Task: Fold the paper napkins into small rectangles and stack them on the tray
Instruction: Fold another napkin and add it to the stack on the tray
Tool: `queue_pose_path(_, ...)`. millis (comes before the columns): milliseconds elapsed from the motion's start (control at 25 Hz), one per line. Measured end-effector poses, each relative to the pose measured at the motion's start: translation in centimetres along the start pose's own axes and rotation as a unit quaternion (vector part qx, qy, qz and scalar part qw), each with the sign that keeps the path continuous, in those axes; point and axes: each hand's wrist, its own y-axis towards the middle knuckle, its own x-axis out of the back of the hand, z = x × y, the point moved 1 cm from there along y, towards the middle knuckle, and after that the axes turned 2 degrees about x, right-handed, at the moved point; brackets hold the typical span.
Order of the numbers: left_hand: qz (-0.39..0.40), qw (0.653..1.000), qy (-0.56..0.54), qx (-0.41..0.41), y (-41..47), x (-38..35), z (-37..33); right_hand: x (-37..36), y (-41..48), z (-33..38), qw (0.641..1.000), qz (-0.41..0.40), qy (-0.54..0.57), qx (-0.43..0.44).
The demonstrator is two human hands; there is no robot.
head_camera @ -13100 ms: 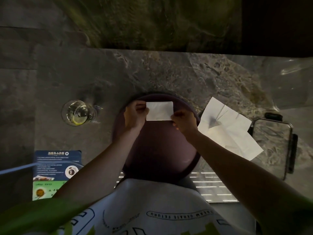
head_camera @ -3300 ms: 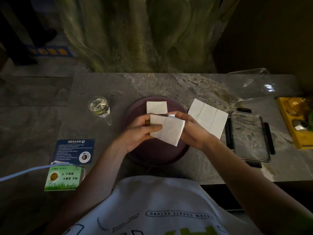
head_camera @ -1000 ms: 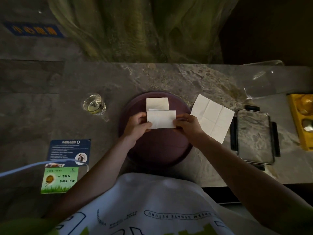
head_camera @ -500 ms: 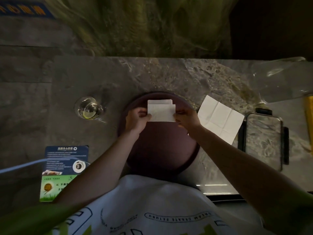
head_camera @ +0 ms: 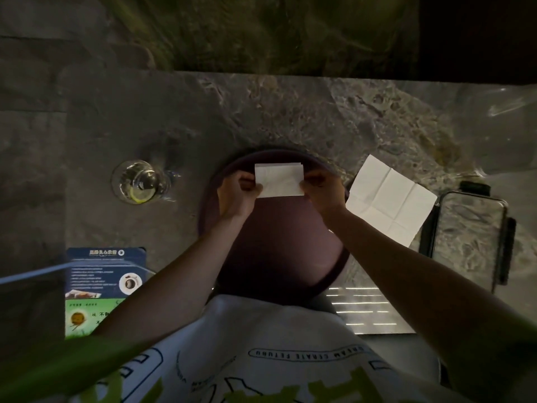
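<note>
Item: folded napkin, at twelve o'clock on the tray. My left hand pinches its nine o'clock end, my right hand its three o'clock end. Risk: an uneven release could skew it, and light paper may spring unfolded.

One wide-angle head cam looks fwd & steeply down, close above table, tray mid-frame.

White napkin, purple tray
</note>
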Motion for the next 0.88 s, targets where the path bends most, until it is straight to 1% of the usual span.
queue_pose_path(160,-0.008,1.0,-0.007,0.001,0.65,-0.33,0.17,-0.24,0.46,-0.06,1.0,-0.014,-0.023,0.014)
queue_pose_path(600,-0.026,0.999,-0.02,0.002,0.67,-0.62,0.7,-0.51,0.75,-0.52,1.0,-0.009,-0.022,0.016)
queue_pose_path(880,-0.041,0.999,-0.021,-0.007,0.2,-0.24,0.56,0.44,-0.06,-0.09,0.999,-0.008,-0.015,0.032)
